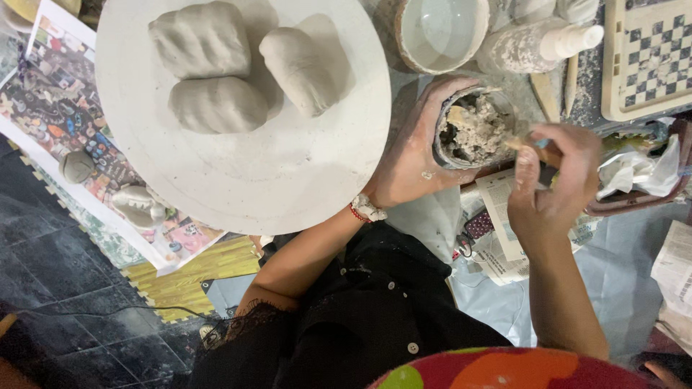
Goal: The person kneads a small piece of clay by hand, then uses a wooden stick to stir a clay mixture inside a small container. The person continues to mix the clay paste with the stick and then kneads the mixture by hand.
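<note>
My left hand [414,148] wraps around a small jar [472,130] filled with wet grey clay slip and holds it upright. My right hand [555,184] pinches a thin wooden tool [530,146] whose tip pokes into the jar's mouth. Both hands are smeared with clay. Left of the jar sits a round white board [288,173] carrying three grey clay lumps [205,39], each marked with finger grooves.
A clay-caked bowl [440,32] and a spray bottle [537,43] stand beyond the jar. A chequered board [649,57] is at the top right. Crumpled plastic [638,169], newspapers [504,238] and small clay pieces [76,166] on a printed sheet lie around.
</note>
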